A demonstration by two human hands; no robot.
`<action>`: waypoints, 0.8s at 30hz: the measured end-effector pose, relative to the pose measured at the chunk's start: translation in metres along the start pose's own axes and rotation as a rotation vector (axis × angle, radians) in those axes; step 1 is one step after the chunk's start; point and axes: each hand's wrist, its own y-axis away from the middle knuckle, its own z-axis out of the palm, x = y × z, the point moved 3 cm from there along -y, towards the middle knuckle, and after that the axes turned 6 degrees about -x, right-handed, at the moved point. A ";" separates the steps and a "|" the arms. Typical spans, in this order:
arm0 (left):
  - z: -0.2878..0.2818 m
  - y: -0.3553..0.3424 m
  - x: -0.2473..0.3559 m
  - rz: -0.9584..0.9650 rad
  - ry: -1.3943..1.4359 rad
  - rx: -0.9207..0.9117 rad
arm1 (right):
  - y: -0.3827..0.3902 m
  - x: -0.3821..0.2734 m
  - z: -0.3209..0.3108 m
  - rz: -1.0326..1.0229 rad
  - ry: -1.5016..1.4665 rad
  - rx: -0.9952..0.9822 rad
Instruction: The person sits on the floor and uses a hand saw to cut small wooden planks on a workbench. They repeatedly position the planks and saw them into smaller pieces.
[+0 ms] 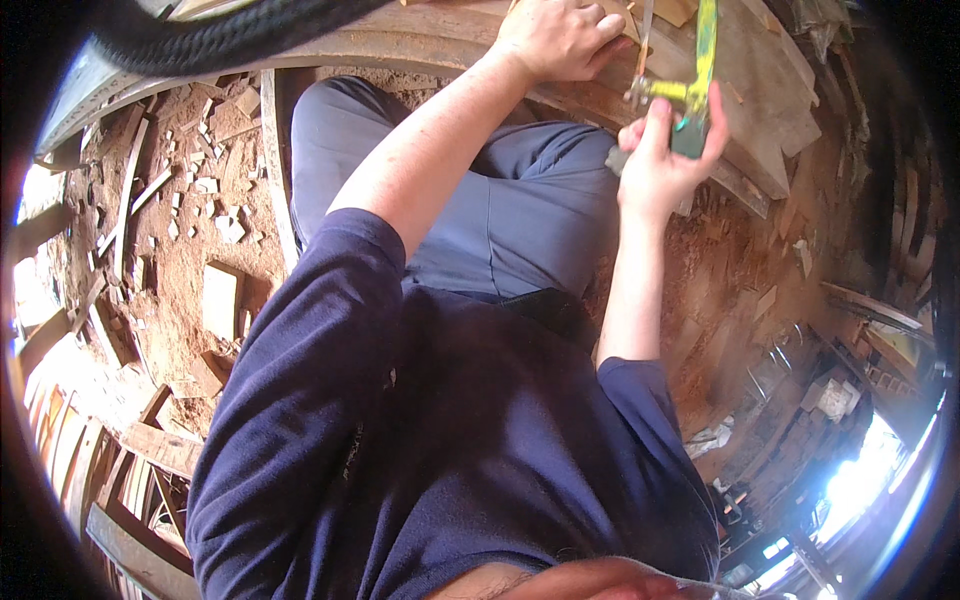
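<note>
A hacksaw with a yellow-green frame is in my right hand, whose fingers wrap its dark handle while the index finger points up along it. Its thin blade runs up out of the top of the view, left of the frame. My left hand is closed, fingers curled, at the edge of the wooden work surface. Whatever lies in its grip is hidden by the hand. Both hands are near the top edge, the left one a little farther away.
A thick dark braided band crosses the upper left. My bent legs lie below the work surface. Wood offcuts, a pale block and long strips litter the dusty floor at left. More boards lie at right.
</note>
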 end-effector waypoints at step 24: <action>0.003 0.001 0.001 0.035 -0.113 -0.027 | 0.021 0.005 -0.006 0.014 0.294 0.070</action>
